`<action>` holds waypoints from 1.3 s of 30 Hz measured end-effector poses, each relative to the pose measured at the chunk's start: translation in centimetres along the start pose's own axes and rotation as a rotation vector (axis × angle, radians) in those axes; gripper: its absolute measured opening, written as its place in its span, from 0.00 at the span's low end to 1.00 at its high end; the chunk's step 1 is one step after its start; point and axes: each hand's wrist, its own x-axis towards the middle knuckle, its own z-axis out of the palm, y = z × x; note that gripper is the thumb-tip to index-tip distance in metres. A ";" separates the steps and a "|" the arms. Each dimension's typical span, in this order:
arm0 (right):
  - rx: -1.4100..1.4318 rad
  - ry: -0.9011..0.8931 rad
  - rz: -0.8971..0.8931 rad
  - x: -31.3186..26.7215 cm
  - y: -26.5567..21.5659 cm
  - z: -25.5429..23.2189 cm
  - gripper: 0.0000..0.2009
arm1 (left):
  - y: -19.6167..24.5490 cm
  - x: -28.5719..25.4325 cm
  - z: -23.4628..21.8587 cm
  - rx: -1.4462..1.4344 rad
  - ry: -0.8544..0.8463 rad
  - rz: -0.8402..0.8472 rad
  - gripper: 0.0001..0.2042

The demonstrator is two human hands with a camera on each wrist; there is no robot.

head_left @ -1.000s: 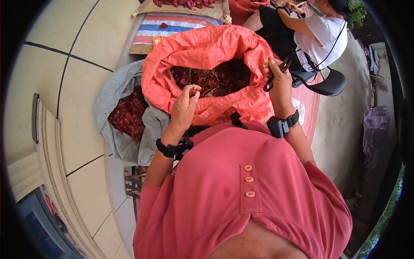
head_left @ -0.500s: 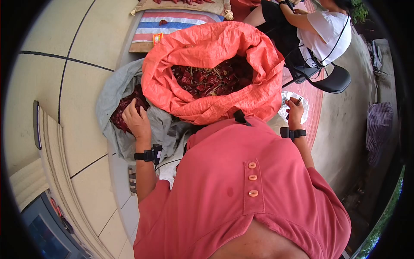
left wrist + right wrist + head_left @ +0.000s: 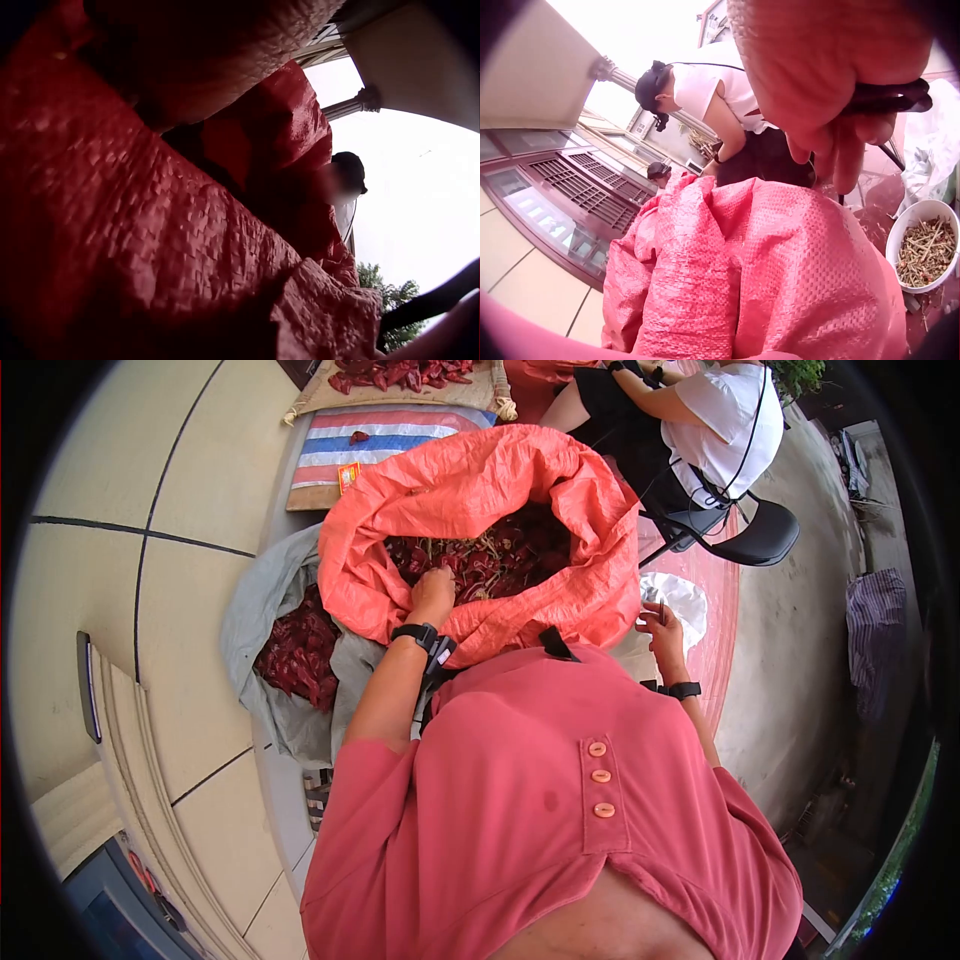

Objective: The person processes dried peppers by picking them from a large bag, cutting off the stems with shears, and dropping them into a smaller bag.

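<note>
A large red woven sack [image 3: 480,465] stands open in front of me, with dried red chillies [image 3: 500,565] and pale stems inside. My left hand [image 3: 433,598] reaches over its near rim into the chillies; its fingertips are hidden, and I cannot tell if they hold one. To the right of the sack, my right hand [image 3: 664,635] grips black-handled scissors [image 3: 891,97], partly covered by the palm in the right wrist view. On the left, a grey sack [image 3: 240,605] holds more dark red chilli pods [image 3: 302,655].
A white bucket [image 3: 892,251] with cut stems stands at right, a white plastic bag [image 3: 688,598] beside it. A person in a white top [image 3: 735,420] sits ahead near a black chair [image 3: 765,540]. A tray of chillies [image 3: 400,372] lies beyond a striped sheet [image 3: 375,445].
My left hand went from above the red sack to the grey sack's chillies, then back into the red sack. My right hand with the scissors dropped from the red rim to the right side.
</note>
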 end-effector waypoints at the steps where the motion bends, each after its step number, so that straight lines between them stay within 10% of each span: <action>1: 0.040 0.034 -0.001 -0.4 0.0 -0.3 0.13 | 0.4 -0.4 -1.1 0.000 0.024 0.021 0.09; 8: 0.108 0.103 -0.248 0.3 -2.2 -1.3 0.10 | 1.2 -4.3 -6.8 -0.437 0.214 0.093 0.05; 16: -0.015 -0.556 -0.338 -1.8 -15.8 9.3 0.09 | 5.0 -7.1 -9.9 -1.155 0.007 -0.050 0.08; 29: 0.337 -0.943 0.043 -4.3 -20.4 14.5 0.11 | 9.5 -10.1 -10.9 -1.317 -0.128 0.247 0.05; 39: 0.194 -0.918 -0.146 -6.4 -21.2 14.5 0.10 | 9.9 -11.0 -10.7 -1.237 -0.100 0.189 0.05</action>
